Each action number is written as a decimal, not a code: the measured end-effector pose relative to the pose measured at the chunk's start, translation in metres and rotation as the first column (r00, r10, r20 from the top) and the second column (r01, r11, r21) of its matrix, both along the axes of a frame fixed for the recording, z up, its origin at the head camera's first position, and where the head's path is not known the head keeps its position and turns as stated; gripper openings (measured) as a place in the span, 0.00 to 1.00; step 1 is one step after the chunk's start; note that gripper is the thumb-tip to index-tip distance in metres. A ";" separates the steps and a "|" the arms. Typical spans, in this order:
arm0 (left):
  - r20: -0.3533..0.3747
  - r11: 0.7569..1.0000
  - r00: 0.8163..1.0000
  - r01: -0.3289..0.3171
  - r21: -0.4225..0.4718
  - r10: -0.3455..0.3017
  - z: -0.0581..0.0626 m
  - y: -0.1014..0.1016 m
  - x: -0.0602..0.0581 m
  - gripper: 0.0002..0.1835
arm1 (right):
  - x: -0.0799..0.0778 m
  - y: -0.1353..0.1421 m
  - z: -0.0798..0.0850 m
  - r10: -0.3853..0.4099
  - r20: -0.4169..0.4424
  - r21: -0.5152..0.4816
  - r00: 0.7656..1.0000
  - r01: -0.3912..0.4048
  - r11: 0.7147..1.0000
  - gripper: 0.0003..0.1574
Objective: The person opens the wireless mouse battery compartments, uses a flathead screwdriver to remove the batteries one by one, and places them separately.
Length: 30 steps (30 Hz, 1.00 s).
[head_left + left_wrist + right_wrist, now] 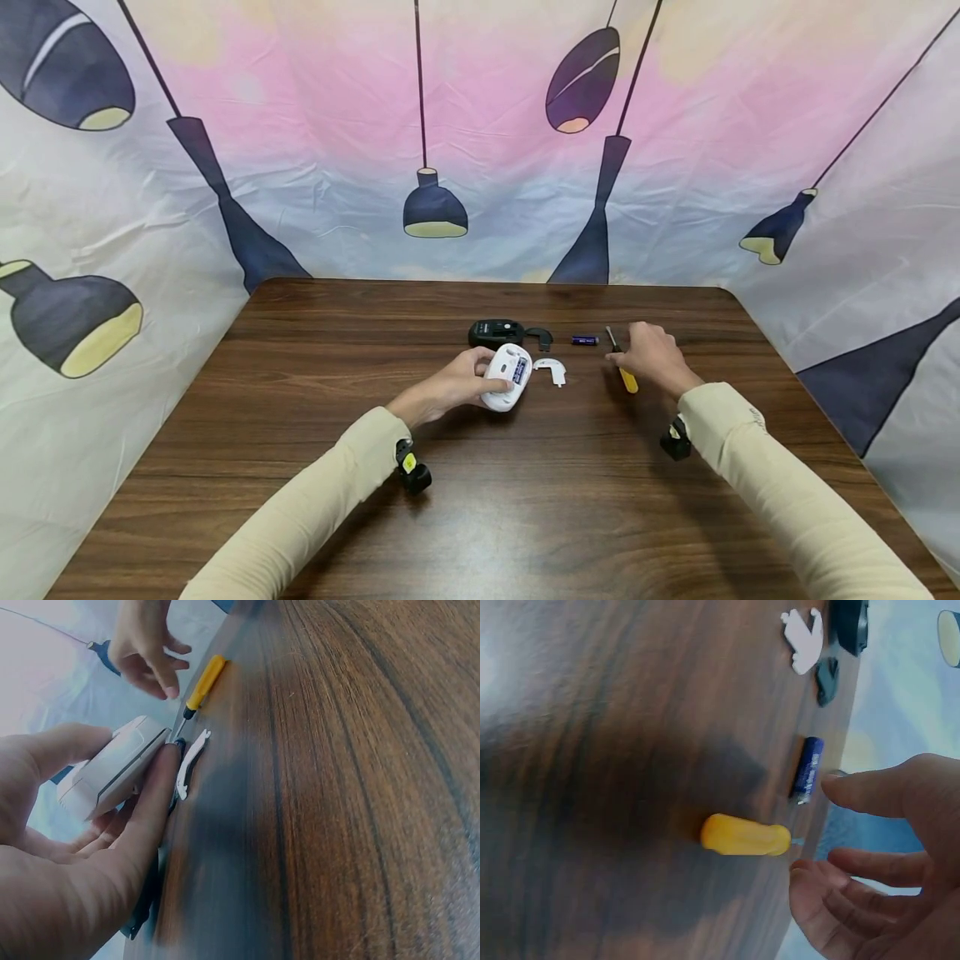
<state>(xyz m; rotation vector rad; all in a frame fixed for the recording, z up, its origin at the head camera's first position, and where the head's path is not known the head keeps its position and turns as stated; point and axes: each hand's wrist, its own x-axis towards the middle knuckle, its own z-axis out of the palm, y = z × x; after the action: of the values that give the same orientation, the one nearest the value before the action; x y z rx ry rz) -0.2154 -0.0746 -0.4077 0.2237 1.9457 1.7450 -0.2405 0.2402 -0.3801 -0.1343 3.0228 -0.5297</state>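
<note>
My left hand (452,385) grips a white computer mouse (497,399) above the table, its underside turned up. A blue battery (519,371) sits in the mouse's uncovered compartment. Over the screwdriver (628,382) hovers my right hand (654,354), thumb apart from loosely bent fingers and nothing between them. The screwdriver's yellow handle (742,835) lies on the table just short of the fingertips in the right wrist view. Beside the right thumb in that view is another blue battery (807,770). A white curved battery cover (553,367) lies just right of the mouse.
Behind the white mouse, a black mouse (483,335) lies upturned, with a black cover (542,335) at its right. The wooden table (525,517) ends at a printed fabric backdrop (337,200). Both wrists carry small cameras.
</note>
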 end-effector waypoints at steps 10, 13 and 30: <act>0.015 1.000 1.000 -0.020 0.022 0.020 -0.001 0.000 0.000 0.28 | 0.007 0.011 -0.018 -0.036 0.157 -0.009 0.987 0.038 0.999 0.24; 0.015 0.999 1.000 -0.024 0.031 0.023 -0.001 0.000 0.000 0.28 | 0.006 0.012 -0.020 -0.055 0.210 -0.036 0.976 0.064 0.997 0.21; 0.038 0.992 0.998 -0.060 0.108 0.056 -0.003 -0.003 -0.004 0.26 | 0.010 0.021 -0.017 -0.037 0.144 -0.049 0.989 0.045 0.998 0.17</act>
<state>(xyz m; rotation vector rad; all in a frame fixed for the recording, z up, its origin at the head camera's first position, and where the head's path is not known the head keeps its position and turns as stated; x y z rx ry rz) -0.2192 -0.0777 -0.4104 0.1754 1.8519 1.8827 -0.2303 0.2613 -0.3971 -0.0355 2.8795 -0.5943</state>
